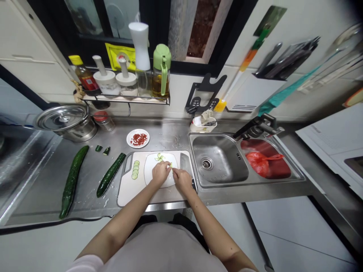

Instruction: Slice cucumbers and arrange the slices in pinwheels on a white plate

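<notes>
Over a white plate [150, 177] my left hand [161, 173] and my right hand [183, 179] are close together, fingertips pinched. Both seem to grip one small pale green cucumber slice [171, 165], partly hidden by the fingers. Several cucumber slices [159, 156] lie at the plate's far edge. The plate rests on a cutting board [127, 192], where a row of overlapping cucumber slices [135, 170] lies to the left. A knife [185, 162] lies along the board's right side, its dark handle partly behind my right hand.
Left of the board lie a cut cucumber [110, 175], a whole cucumber [74, 181] and two end pieces [102, 150]. A small dish [138, 138] holds red bits. The sink [221, 158] is at the right, with a red bag [259, 162]. A lidded pot [68, 122] stands back left.
</notes>
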Tool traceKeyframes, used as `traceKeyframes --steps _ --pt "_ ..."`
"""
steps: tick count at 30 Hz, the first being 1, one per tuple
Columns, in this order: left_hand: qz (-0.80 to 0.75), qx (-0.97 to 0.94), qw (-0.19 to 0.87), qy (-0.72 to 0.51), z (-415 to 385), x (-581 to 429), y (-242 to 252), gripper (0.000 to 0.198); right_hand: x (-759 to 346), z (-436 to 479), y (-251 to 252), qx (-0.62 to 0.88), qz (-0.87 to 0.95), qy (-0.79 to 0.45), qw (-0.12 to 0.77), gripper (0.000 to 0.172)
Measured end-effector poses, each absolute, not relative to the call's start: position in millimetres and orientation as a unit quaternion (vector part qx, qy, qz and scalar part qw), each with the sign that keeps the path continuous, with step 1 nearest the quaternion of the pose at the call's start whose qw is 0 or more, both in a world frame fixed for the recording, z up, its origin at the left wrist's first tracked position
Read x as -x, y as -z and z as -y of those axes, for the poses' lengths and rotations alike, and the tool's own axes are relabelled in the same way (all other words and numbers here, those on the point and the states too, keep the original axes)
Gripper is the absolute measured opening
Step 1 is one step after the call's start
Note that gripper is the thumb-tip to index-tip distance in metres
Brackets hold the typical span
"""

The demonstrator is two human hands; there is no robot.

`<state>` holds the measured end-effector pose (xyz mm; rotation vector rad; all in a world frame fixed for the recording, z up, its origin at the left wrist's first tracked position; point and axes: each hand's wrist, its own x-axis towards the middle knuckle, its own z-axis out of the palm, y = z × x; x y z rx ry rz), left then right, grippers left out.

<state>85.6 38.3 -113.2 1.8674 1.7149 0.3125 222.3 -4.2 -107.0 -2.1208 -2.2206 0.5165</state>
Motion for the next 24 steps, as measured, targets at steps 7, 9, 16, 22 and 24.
traceKeyframes --steps 7,9,16,22,24 --pt "-0.646 -0.702 0.282 -0.102 -38.3 -85.9 111.0 0.022 -222.3 2.6 108.2 0.684 0.710 -0.168 0.004 0.034" --pt "-0.645 -0.703 0.281 -0.101 -38.0 -85.9 110.5 0.022 -222.5 2.7 109.2 0.684 0.710 -0.168 0.005 0.034" --pt "-0.650 -0.701 0.275 -0.101 -38.2 -87.9 109.6 0.024 -222.8 2.8 111.1 0.683 0.711 -0.166 0.018 0.034" --pt "-0.655 -0.699 0.272 -0.087 -38.6 -90.3 111.9 0.022 -222.2 3.6 113.5 0.681 0.712 -0.167 0.034 0.035" --pt "-0.655 -0.700 0.269 -0.091 -38.2 -90.3 112.1 0.021 -223.1 4.3 115.2 0.680 0.709 -0.177 0.060 0.034"
